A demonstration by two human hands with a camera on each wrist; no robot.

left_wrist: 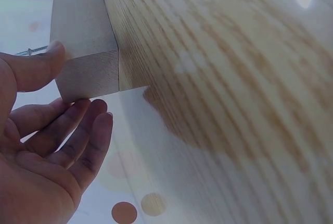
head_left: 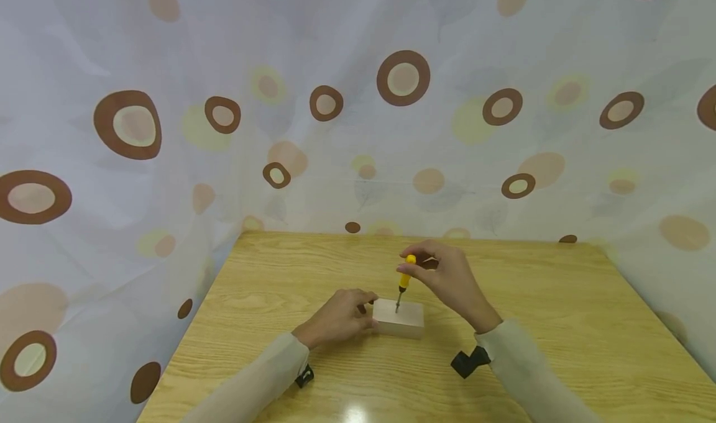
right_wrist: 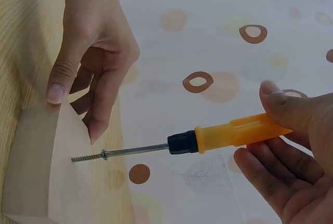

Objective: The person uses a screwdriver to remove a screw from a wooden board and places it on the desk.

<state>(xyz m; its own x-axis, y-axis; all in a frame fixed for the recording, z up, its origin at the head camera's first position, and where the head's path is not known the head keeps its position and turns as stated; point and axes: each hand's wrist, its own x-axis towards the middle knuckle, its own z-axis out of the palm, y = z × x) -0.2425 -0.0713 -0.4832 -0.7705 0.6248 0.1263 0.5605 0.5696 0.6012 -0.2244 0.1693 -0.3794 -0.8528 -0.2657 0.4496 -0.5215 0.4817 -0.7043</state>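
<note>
A pale rectangular wooden block (head_left: 399, 326) lies on the table. My left hand (head_left: 338, 318) grips its left end, with the thumb on one side and fingertips on another in the left wrist view. A threaded metal screw (right_wrist: 88, 157) stands in the block's top face, much of its thread showing above the wood. The tip of a yellow-handled screwdriver (right_wrist: 223, 136) meets the screw head, its shaft nearly in line with the screw. Above the block, my right hand (head_left: 452, 281) holds the handle's upper end between thumb and fingers.
The wood-grained table (head_left: 279, 268) extends around the block on all sides. A white curtain (head_left: 358, 143) with brown rings and pale spots hangs behind and beside it. Each wrist carries a dark strapped device, such as the black one (head_left: 470, 361) under the right sleeve.
</note>
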